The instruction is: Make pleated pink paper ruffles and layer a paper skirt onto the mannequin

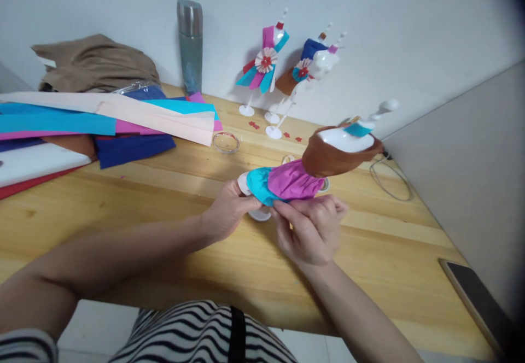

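The small dress form (342,158) is at the middle of the near tabletop (197,286), leaning to the right, with a brown wrap round its white bust, a cyan collar at its neck, and a magenta layer (292,181) lying over a cyan layer (257,186) below; the left hand (223,210) is closed round its lower end, thumb against the cyan layer and fingers mostly hidden behind; the right hand (312,229) has its fingers curled in, thumb and forefinger pinching the near edge of the layers.

Beyond, against the far wall, stand a form in multicoloured strips (264,59), a form in blue and brown (305,62) and a bare white form (324,65), the last partly in front of the second; red cut-outs (287,135) lie near their bases; a clear ring-shaped object (226,142) is farther left.

On the left lie long coloured sheets (159,117), with brown cloth (102,65) behind them; a flask (191,48) stands upright at the far side; a phone (471,297) lies at the near right, and a thin cable (391,180) loops farther back.
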Tool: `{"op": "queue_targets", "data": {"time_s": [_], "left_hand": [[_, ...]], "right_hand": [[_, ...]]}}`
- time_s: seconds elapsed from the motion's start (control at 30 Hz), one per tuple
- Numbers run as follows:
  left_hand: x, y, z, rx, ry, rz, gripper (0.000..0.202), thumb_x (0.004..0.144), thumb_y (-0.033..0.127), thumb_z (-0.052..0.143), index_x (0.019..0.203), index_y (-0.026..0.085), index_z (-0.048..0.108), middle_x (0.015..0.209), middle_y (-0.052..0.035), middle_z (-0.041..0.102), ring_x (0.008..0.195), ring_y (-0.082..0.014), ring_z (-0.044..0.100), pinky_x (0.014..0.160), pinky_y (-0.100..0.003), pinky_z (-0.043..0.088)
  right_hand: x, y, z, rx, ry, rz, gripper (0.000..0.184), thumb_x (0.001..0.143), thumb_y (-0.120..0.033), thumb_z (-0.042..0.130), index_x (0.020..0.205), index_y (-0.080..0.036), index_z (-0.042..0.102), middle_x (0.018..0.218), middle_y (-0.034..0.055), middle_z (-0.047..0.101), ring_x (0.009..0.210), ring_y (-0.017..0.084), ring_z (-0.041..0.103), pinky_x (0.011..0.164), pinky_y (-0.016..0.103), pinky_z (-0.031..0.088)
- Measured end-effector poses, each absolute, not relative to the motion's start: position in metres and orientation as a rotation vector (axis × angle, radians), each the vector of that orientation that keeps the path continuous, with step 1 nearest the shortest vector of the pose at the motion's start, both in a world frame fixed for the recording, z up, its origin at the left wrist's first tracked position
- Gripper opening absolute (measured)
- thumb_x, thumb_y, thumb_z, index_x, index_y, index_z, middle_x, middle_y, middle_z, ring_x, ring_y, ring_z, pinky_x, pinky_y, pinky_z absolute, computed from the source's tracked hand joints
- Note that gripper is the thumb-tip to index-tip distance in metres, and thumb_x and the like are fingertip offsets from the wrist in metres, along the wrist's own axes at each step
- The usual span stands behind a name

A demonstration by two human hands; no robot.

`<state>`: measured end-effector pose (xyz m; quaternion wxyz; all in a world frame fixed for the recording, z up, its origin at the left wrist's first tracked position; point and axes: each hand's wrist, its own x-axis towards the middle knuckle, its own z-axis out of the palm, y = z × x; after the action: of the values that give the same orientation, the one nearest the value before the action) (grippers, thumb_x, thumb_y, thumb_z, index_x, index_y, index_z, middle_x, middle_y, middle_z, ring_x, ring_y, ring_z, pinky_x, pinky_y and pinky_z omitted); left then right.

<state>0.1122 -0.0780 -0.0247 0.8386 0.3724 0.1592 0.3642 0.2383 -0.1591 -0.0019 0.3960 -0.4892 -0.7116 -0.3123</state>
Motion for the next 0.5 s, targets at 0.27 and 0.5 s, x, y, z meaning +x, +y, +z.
{"op": "queue_targets", "data": {"time_s": [0.27, 0.5], "left_hand": [[0.1128, -0.0766, -0.0240, 0.701, 0.247, 0.733, 0.028, 0.064, 0.027, 0.085, 0.088, 0.017, 0.075, 0.086, -0.0040, 0.074, 0.080, -0.0159, 0.064, 0.087, -0.035, 0.047], [0.1071, -0.0738, -0.0257, 0.646, 0.212, 0.636, 0.014, 0.077, 0.023, 0.072, 0.089, 0.015, 0.073, 0.087, -0.0049, 0.072, 0.080, -0.0157, 0.062, 0.085, -0.036, 0.047]], "right_hand": [[0.2424, -0.1558, -0.0073, -1.204, -1.821, -0.864, 0.014, 0.082, -0.016, 0.073, 0.094, -0.020, 0.067, 0.069, -0.0002, 0.063, 0.062, 0.015, 0.048, 0.065, 0.035, 0.033], [0.2442, -0.1526, -0.0103, -1.184, -1.867, -0.905, 0.011, 0.081, -0.017, 0.074, 0.089, -0.020, 0.068, 0.066, -0.0017, 0.060, 0.062, 0.014, 0.046, 0.066, 0.035, 0.033]]}}
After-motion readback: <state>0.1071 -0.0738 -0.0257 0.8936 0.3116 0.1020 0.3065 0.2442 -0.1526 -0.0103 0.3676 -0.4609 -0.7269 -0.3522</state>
